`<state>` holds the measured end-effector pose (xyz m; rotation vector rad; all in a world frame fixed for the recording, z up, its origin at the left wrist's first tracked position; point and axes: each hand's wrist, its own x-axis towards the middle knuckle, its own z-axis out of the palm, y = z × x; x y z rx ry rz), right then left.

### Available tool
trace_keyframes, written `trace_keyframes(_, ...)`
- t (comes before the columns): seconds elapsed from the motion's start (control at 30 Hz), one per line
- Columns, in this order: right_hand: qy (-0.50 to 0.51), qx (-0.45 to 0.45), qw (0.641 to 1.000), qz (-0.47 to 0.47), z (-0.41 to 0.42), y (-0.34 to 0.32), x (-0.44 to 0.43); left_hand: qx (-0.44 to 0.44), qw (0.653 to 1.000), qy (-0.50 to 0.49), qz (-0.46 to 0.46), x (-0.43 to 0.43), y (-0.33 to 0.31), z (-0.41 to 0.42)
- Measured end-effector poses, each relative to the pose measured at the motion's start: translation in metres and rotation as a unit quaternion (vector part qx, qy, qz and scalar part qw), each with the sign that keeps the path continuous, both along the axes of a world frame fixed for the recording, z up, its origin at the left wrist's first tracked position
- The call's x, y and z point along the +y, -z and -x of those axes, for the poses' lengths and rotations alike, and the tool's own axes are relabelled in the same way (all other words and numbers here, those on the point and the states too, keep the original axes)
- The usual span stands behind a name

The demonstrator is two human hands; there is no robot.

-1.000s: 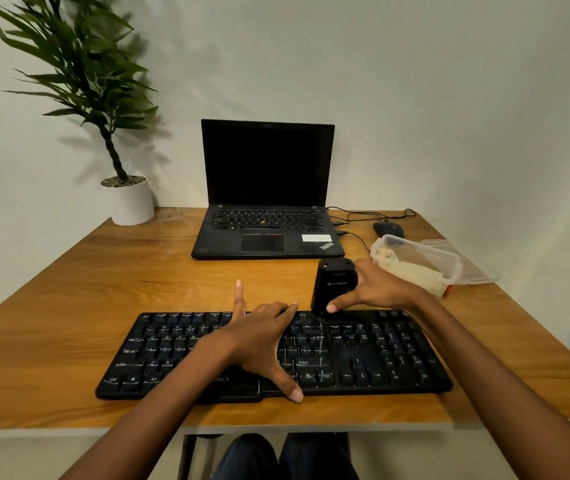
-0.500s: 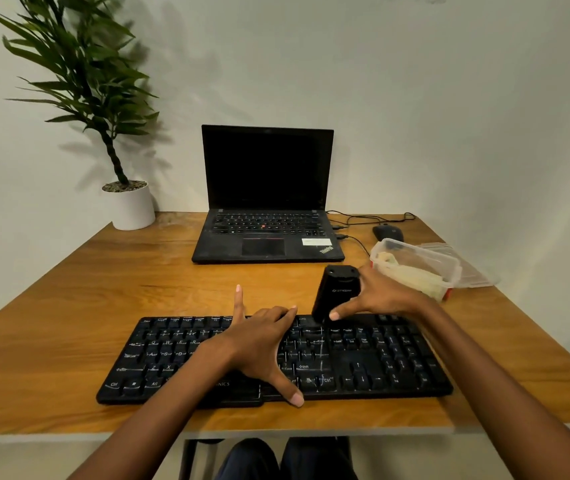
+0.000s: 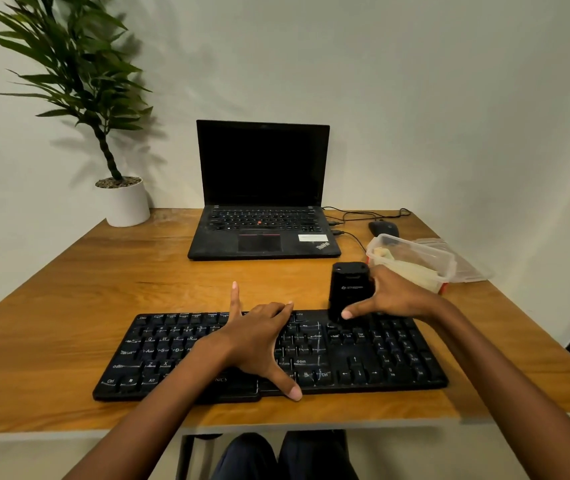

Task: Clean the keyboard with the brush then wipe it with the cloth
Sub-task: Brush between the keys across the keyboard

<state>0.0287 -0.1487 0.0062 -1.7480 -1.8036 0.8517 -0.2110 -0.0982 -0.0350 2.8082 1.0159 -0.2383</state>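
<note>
A black keyboard lies along the desk's near edge. My left hand rests flat on its middle, fingers spread, thumb at the front edge. My right hand grips a black, upright, blocky brush and holds it on the keyboard's top row, right of centre. The brush's bristles are hidden. A pale cloth lies inside a clear plastic container just behind my right hand.
An open black laptop stands at the back centre with cables and a dark mouse to its right. A potted plant occupies the back left corner. The container's lid lies beside it. Bare wooden desk stretches left.
The view has shifted slightly. My right hand with the brush stays at the keyboard's top row with little movement; my left hand stays planted on the keys.
</note>
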Motion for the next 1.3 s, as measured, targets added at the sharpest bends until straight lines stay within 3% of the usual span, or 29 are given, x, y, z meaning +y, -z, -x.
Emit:
trace_keyframes(0.23,-0.007,-0.051,0.999,0.002,0.009,-0.009,0.002,0.002,1.000,-0.004,0.007,-0.001,-0.001,0.000)
trace_keyframes(0.43,0.026,0.035,0.999,0.008,-0.001,0.005,-0.006,0.000,1.000,0.000,0.002,-0.001,0.000,0.001)
trace_keyframes(0.67,0.011,0.002,0.999,-0.034,0.019,0.001,-0.001,-0.005,1.000,-0.002,0.006,-0.001,0.000,0.001)
trace_keyframes(0.87,-0.016,0.026,0.999,0.017,0.010,-0.003,-0.017,0.002,1.000,-0.002,0.008,-0.003,-0.002,0.001)
trace_keyframes(1.1,0.022,0.034,0.996,-0.077,0.020,0.008,-0.013,0.004,1.000,-0.001,0.000,-0.003,-0.002,0.000)
trace_keyframes(1.3,-0.035,0.043,0.998,0.010,0.011,0.004,-0.020,0.003,1.000,-0.001,-0.001,-0.002,-0.002,0.000)
